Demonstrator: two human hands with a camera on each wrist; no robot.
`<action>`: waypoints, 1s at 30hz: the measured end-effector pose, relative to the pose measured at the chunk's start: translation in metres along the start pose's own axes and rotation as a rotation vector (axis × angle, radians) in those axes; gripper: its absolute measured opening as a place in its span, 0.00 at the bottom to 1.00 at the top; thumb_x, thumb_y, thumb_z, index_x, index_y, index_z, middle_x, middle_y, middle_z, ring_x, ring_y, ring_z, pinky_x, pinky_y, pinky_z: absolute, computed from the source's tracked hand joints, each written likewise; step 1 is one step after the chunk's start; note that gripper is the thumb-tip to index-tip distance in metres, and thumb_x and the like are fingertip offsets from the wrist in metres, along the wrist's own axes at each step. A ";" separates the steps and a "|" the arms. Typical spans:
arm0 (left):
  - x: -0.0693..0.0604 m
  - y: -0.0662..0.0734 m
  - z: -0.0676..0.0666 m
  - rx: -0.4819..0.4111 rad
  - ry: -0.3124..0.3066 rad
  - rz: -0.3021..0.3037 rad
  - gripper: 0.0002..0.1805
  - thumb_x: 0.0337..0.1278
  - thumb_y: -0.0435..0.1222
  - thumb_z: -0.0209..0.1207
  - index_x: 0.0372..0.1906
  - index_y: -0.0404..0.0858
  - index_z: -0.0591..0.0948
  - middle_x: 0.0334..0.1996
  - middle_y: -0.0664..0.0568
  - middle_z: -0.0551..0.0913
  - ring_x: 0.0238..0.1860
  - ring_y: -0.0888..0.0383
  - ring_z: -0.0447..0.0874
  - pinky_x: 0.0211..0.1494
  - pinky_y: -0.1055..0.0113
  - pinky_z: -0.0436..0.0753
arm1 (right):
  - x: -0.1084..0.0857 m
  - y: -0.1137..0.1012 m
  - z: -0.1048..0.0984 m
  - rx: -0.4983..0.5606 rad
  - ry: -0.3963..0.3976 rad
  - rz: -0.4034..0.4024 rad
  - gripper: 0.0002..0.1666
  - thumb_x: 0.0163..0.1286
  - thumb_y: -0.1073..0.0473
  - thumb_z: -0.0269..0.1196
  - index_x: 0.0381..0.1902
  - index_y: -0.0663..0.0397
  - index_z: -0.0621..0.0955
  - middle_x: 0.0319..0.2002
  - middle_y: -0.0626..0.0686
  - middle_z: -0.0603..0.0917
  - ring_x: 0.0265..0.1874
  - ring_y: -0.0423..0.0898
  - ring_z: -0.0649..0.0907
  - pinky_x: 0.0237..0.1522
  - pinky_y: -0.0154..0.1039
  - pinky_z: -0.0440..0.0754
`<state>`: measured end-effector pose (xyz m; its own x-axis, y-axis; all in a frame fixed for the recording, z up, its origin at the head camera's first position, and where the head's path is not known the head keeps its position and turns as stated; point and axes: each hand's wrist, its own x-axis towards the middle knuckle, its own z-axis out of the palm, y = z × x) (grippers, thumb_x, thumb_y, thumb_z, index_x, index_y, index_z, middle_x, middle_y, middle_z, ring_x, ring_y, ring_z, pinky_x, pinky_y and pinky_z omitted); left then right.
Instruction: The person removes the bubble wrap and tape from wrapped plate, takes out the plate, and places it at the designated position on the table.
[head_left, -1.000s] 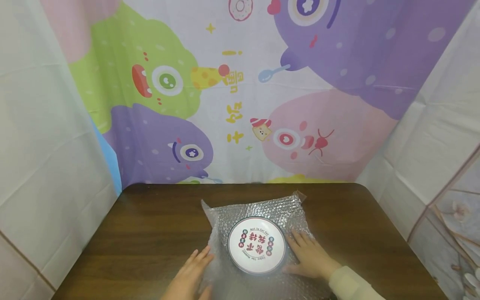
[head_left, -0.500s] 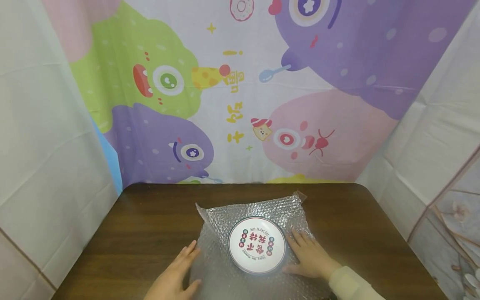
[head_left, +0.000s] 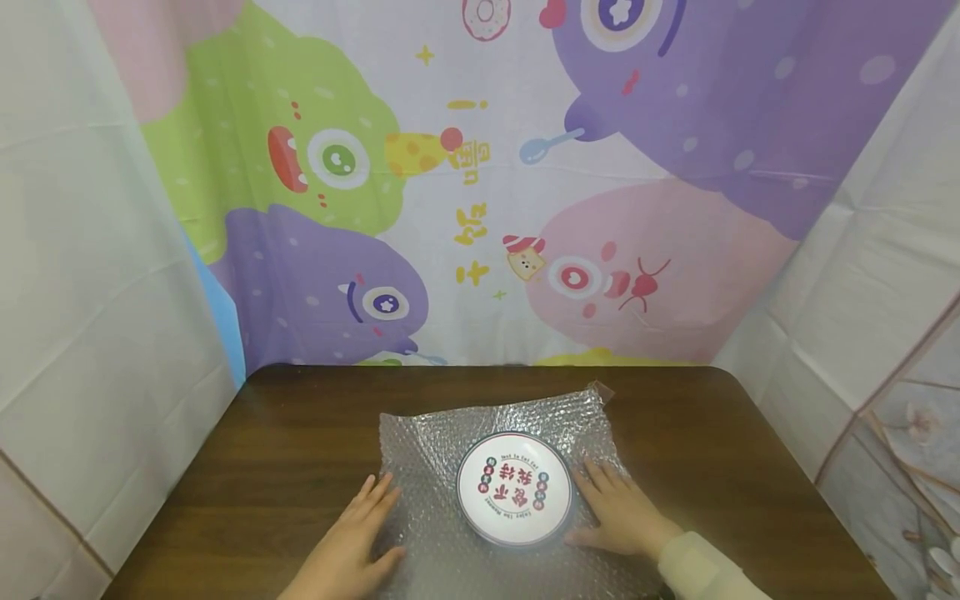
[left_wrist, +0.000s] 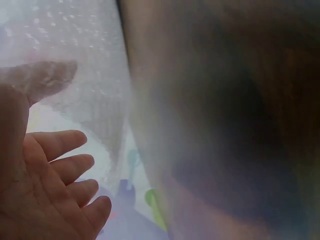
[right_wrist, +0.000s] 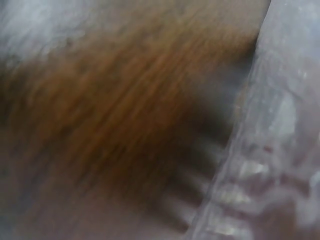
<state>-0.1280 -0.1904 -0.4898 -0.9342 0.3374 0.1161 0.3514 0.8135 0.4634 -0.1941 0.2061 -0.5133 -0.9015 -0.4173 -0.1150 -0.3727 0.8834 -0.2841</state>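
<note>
The light on my table (head_left: 300,450) is soft, and the bubble wrap (head_left: 431,500) shines in little spots. My right wrist view is very blurry; half my left is smeary.

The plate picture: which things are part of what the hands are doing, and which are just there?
Probably part of the job:
- white plate with red writing
- bubble wrap under the plate
- left hand, at the wrap's edge
- right hand, beside the plate

Probably just there:
- brown table
- cartoon monster cloth, behind the table
</note>
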 end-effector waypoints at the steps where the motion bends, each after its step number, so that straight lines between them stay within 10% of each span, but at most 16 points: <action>1: 0.001 -0.001 0.001 -0.004 -0.009 0.003 0.41 0.54 0.45 0.67 0.69 0.29 0.67 0.74 0.35 0.58 0.75 0.34 0.51 0.68 0.35 0.61 | 0.000 0.000 0.000 -0.001 0.001 -0.001 0.62 0.53 0.24 0.63 0.73 0.61 0.63 0.75 0.67 0.57 0.73 0.71 0.56 0.70 0.69 0.54; 15: 0.005 -0.023 0.018 -0.059 -0.213 -0.044 0.51 0.53 0.61 0.62 0.70 0.28 0.65 0.74 0.30 0.57 0.74 0.28 0.51 0.66 0.29 0.62 | 0.001 -0.001 0.000 -0.002 -0.020 0.008 0.62 0.53 0.24 0.63 0.73 0.60 0.64 0.75 0.67 0.57 0.73 0.71 0.56 0.69 0.70 0.55; 30: 0.017 -0.015 0.017 0.011 -0.201 0.002 0.54 0.47 0.63 0.64 0.70 0.28 0.65 0.74 0.30 0.55 0.74 0.30 0.52 0.71 0.35 0.59 | 0.001 0.001 0.001 0.018 -0.008 0.017 0.62 0.52 0.23 0.63 0.73 0.58 0.63 0.76 0.65 0.56 0.74 0.70 0.55 0.71 0.69 0.53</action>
<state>-0.1483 -0.1887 -0.5102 -0.9025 0.4264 -0.0613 0.3554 0.8174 0.4533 -0.1953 0.2059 -0.5143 -0.9060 -0.4039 -0.1271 -0.3532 0.8865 -0.2990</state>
